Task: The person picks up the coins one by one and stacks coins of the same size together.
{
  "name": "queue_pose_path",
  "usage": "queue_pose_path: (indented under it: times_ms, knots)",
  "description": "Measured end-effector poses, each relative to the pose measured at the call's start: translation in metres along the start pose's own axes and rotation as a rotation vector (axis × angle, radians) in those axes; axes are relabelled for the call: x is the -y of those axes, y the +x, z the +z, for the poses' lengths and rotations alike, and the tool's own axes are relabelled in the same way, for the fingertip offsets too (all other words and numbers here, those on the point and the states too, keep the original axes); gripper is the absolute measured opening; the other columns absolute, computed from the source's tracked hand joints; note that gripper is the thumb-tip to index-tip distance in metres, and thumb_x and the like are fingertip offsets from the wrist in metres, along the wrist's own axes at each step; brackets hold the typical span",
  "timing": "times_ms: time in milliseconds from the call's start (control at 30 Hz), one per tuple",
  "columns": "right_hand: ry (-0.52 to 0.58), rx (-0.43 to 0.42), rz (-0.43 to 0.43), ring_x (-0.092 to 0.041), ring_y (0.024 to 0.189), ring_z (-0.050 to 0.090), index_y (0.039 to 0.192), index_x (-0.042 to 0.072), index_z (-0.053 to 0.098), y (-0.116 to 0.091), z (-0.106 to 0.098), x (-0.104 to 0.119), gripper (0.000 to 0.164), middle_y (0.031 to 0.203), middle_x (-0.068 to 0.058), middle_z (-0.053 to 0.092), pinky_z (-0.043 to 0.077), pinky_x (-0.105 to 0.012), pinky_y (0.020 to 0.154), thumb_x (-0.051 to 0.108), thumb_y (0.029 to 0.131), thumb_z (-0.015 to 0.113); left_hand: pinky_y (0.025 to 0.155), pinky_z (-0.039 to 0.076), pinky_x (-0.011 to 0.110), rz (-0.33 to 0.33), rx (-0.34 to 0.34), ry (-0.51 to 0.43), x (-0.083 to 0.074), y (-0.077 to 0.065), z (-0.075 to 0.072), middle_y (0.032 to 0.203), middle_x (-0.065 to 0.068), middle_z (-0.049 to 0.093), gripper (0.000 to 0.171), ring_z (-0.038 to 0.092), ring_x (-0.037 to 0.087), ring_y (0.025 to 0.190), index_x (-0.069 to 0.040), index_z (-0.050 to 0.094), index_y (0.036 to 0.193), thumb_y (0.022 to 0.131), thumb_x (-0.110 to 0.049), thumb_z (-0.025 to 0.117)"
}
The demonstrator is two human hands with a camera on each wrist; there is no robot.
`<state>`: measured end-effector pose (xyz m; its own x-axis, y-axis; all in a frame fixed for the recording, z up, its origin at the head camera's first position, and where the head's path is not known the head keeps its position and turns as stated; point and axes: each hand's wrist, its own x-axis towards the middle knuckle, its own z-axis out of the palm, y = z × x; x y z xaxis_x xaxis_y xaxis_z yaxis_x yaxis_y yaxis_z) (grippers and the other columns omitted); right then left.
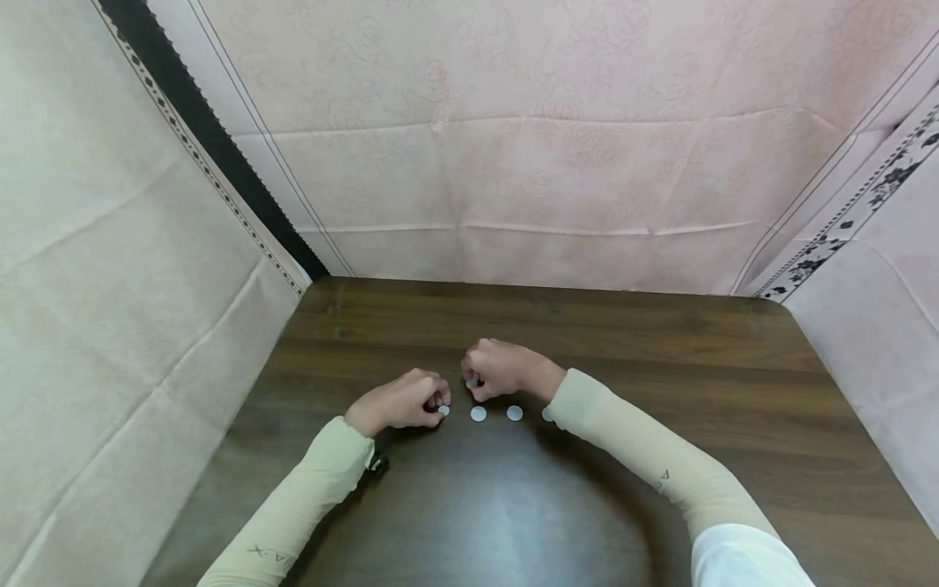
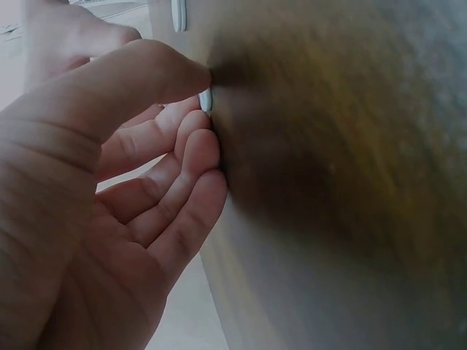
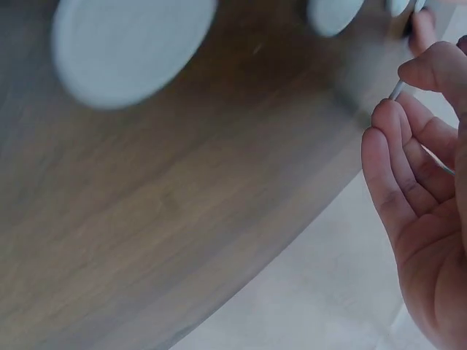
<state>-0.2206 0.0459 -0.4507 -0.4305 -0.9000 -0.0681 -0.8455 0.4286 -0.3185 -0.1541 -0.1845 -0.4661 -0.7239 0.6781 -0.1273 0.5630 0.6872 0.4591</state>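
In the head view, small flat white discs lie in a row across the table. My left hand is at the row's left end, pinching a white disc between thumb and fingers right at the table surface. Just behind the row, my right hand pinches another disc on edge, with a thin pale edge also showing between its lower fingers. A loose disc sits between the hands, with a second disc to its right. The right forearm partly covers the rightmost disc.
The dark brown wooden table has rounded far corners. Pale patterned cloth hangs behind it, and more cloth lines both sides. A dark object shows at the left wrist.
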Motion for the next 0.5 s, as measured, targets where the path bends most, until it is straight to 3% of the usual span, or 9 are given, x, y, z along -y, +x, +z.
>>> queue_pose_path:
  times_ms: [233, 367, 500]
  knots:
    - [-0.023, -0.014, -0.045, 0.000, 0.066, 0.049, 0.086, 0.010, 0.074, 0.001, 0.006, 0.021, 0.001, 0.082, 0.002, 0.064, 0.041, -0.015, 0.060, 0.011, 0.087, 0.074, 0.072, 0.051, 0.021, 0.037, -0.027, -0.015, 0.001, -0.002, -0.001, 0.089, 0.003, 0.067, 0.007, 0.062, 0.013, 0.079, -0.009, 0.071, 0.096, 0.091, -0.007, 0.075]
    - [-0.026, -0.011, -0.062, -0.002, 0.064, 0.042, 0.076, 0.012, 0.066, 0.002, 0.009, 0.031, 0.015, 0.075, 0.006, 0.052, 0.036, -0.016, 0.058, 0.011, 0.088, 0.074, 0.065, 0.046, 0.020, 0.043, -0.034, -0.055, -0.001, -0.002, -0.001, 0.083, 0.006, 0.065, 0.005, 0.056, 0.011, 0.070, -0.005, 0.069, 0.089, 0.089, -0.003, 0.074]
    - [-0.024, -0.022, -0.074, -0.001, 0.065, 0.045, 0.072, 0.017, 0.061, 0.002, 0.013, 0.037, 0.023, 0.074, 0.005, 0.055, 0.039, -0.016, 0.060, 0.012, 0.089, 0.076, 0.058, 0.036, 0.020, 0.025, -0.032, -0.054, -0.005, 0.000, -0.001, 0.072, 0.004, 0.055, 0.014, 0.043, 0.005, 0.060, -0.002, 0.063, 0.079, 0.089, -0.003, 0.073]
